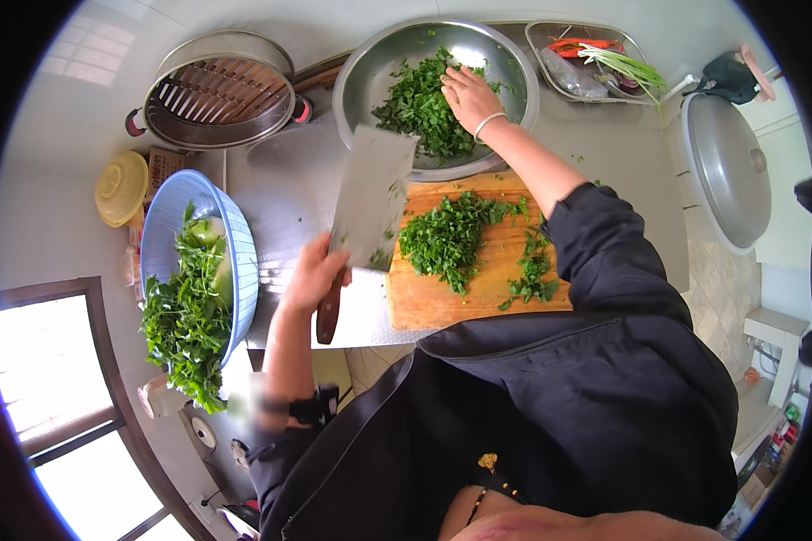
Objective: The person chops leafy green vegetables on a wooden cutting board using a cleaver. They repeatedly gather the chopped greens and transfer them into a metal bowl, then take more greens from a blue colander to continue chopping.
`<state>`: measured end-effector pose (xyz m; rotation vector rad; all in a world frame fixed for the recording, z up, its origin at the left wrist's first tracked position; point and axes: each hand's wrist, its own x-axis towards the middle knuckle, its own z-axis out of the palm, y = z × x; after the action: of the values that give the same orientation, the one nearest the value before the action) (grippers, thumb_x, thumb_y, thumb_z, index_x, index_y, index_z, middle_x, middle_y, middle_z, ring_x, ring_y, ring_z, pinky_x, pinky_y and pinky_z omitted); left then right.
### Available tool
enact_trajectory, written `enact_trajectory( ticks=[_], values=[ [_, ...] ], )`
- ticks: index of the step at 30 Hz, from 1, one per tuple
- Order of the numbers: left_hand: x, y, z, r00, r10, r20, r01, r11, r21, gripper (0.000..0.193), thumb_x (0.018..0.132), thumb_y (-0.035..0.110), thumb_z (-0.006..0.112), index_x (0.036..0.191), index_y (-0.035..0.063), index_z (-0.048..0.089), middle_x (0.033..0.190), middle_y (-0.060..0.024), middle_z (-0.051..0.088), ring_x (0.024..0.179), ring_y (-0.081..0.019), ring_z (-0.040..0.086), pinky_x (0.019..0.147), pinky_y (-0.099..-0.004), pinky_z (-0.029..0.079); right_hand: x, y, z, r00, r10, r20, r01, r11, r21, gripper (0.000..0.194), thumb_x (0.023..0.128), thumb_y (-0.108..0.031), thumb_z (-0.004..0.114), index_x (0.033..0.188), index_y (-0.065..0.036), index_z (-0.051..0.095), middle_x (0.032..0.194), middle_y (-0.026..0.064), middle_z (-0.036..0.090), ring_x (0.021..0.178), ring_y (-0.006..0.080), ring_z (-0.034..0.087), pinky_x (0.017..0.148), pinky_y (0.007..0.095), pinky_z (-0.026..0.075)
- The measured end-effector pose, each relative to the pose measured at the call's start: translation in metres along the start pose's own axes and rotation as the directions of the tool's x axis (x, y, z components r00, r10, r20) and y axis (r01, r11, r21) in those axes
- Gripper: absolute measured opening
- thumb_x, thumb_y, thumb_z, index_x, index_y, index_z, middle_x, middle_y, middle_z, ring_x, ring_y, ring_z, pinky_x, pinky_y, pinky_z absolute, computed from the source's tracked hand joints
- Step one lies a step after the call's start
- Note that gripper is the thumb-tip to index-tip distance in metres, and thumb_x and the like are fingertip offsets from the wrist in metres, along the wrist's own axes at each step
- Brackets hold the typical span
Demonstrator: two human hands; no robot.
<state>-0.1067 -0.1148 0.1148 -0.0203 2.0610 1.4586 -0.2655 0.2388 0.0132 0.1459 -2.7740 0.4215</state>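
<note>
My left hand (317, 274) grips the dark wooden handle of a cleaver (373, 196). Its broad blade points up and away from me, with bits of green stuck to it. My right hand (472, 98), a pale bangle on its wrist, rests on chopped leafy greens (423, 101) in a large stainless steel bowl (352, 88). Its fingers are extended; whether any leaves lie under them is hidden. On a wooden cutting board (419, 308) between me and the bowl lies a pile of chopped greens (443, 237). A smaller strip of leaves (533, 270) lies to its right.
A blue plastic basket (245, 270) at left holds uncut leafy greens (189, 324) and a pale green vegetable. Behind it stand a steamer pot (220, 95) and a yellow strainer (120, 189). At back right, a wire basket (582, 98) holds red peppers and scallions. A large lid (727, 169) stands far right.
</note>
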Motion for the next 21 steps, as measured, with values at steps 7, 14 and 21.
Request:
enact_trajectory(
  ticks=[7,14,21],
  values=[
    [-0.082,-0.143,0.032,0.961,-0.195,-0.197,0.119,0.932,-0.343,0.018,0.094,0.010,0.056,0.111,0.0045,0.056,0.086,-0.0014,0.061,0.067,-0.0101,0.060,0.061,-0.0243,0.049,-0.140,-0.013,-0.040,0.960,0.011,-0.280,0.156,0.809,0.567,0.021,0.097,-0.015,0.054,0.110,-0.005,0.068,0.115,0.0096,0.068,0.116,0.0249,0.061,0.097,0.0357,0.051],
    [-0.089,-0.189,0.060,0.943,-0.241,-0.228,0.095,0.854,-0.511,0.014,0.094,0.010,0.055,0.108,0.0047,0.056,0.085,-0.0024,0.060,0.062,-0.0107,0.056,0.058,-0.0237,0.046,-0.230,0.026,-0.005,0.967,0.251,-0.043,-0.227,0.926,0.301,0.038,0.102,-0.028,0.043,0.121,-0.001,0.062,0.130,0.0137,0.060,0.130,0.0306,0.048,0.109,0.0403,0.039],
    [-0.052,-0.174,0.087,0.944,-0.278,-0.179,0.170,0.872,-0.459,0.017,0.094,0.008,0.055,0.110,0.0032,0.055,0.086,-0.0037,0.061,0.062,-0.0112,0.057,0.058,-0.0248,0.048,-0.239,-0.006,0.020,0.958,0.243,0.151,-0.265,0.954,0.141,0.080,0.093,-0.067,0.035,0.146,-0.007,0.038,0.154,0.0224,0.028,0.146,0.0366,0.020,0.120,0.0466,0.013]
  ],
)
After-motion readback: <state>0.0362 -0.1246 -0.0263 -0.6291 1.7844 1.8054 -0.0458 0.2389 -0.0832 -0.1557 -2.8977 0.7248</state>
